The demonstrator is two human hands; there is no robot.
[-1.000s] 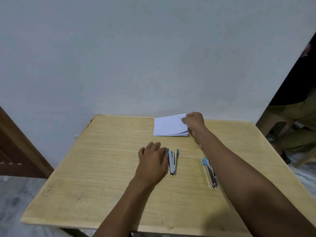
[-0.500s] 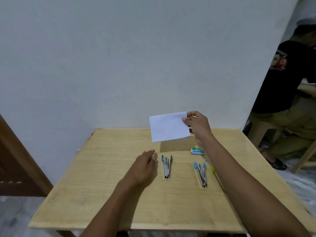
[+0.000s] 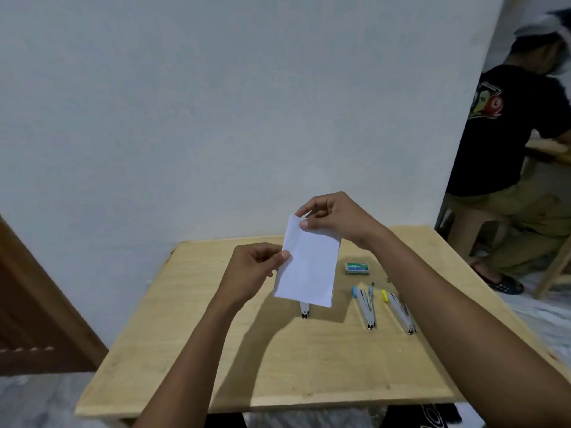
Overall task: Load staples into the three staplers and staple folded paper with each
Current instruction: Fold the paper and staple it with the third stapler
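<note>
Both hands pinch the folded paper (image 3: 306, 267) in the air over the counter (image 3: 309, 366) — right hand (image 3: 336, 217) at its top corner, left hand (image 3: 250, 270) at its left edge — whereas a second ago it lay at the far edge under the right hand alone. Below, the left stapler (image 3: 304, 310), blue-tipped stapler (image 3: 366, 307), yellow-tipped stapler (image 3: 401, 315) and staple box (image 3: 357, 268) lie untouched, so I judge the paper is being readied and loading has yet to begin.

Plain room (likely a home): bare white wall (image 3: 216, 103), wooden table (image 3: 309, 369), wooden door (image 3: 37, 304).
</note>
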